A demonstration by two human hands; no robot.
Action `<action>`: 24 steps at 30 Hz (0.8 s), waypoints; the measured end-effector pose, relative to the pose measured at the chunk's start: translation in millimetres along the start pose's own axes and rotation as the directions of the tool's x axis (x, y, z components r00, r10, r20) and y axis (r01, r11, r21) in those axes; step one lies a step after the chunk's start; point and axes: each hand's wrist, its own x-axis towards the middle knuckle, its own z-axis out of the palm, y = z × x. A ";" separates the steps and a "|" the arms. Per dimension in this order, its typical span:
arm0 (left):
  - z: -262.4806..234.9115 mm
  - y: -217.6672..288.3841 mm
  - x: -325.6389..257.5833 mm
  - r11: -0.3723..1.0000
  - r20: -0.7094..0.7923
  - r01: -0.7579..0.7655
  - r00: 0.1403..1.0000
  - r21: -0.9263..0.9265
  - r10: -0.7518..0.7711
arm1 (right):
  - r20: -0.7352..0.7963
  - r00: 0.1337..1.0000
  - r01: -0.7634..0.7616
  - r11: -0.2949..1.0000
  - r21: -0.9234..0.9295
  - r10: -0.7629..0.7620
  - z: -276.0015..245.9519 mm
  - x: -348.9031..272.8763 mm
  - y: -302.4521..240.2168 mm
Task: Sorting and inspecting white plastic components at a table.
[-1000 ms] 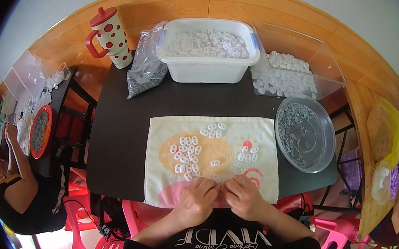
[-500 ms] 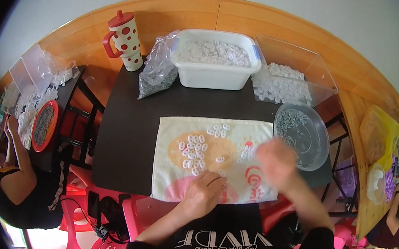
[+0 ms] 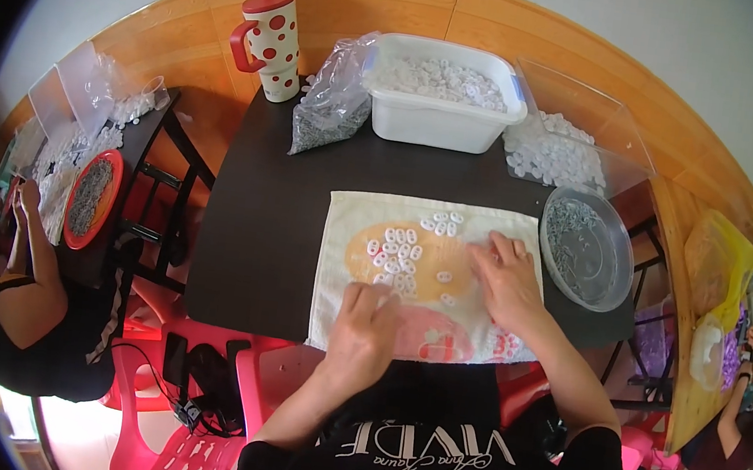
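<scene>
A pale cloth (image 3: 349, 232) with orange and pink patches lies on the dark table (image 3: 266, 212). Several small white plastic pieces (image 3: 401, 249) sit in a cluster on the cloth's middle, with a few more (image 3: 444, 223) near its far edge. My left hand (image 3: 366, 323) rests curled at the cloth's near edge, just below the cluster; whether it pinches a piece is hidden. My right hand (image 3: 508, 275) lies flat on the cloth's right part, fingers spread, pointing toward the far edge.
Behind the cloth stand a white tub (image 3: 438, 116) of white pieces, a clear bag (image 3: 332, 103), a red-dotted lidded cup (image 3: 274, 39) and a clear bin (image 3: 586, 139). A round clear dish (image 3: 586, 247) sits at right. Other people work at left and right. Pink chairs stand below.
My right hand left my left hand at the cloth's near edge, swung up and right, and now lies flat on the cloth's right side. The left hand stayed put.
</scene>
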 end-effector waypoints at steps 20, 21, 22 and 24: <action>1.8 -5.6 2.2 0.998 -0.001 0.016 1.000 0.065 -0.016 | -0.120 0.957 0.282 0.946 0.161 -0.265 18.2 16.1 -65.1; 2.4 -5.3 2.5 0.997 -0.004 0.015 1.000 0.071 -0.015 | -0.123 0.957 0.282 0.946 0.162 -0.264 16.7 15.4 -65.0; 2.3 -5.5 3.0 0.997 -0.008 0.016 1.000 0.078 -0.015 | -0.139 0.948 0.308 0.938 0.159 -0.287 13.9 15.3 -64.9; 1.5 -6.1 1.6 0.996 -0.011 0.018 1.000 0.087 -0.017 | -0.158 0.937 0.334 0.930 0.155 -0.310 12.3 11.8 -60.2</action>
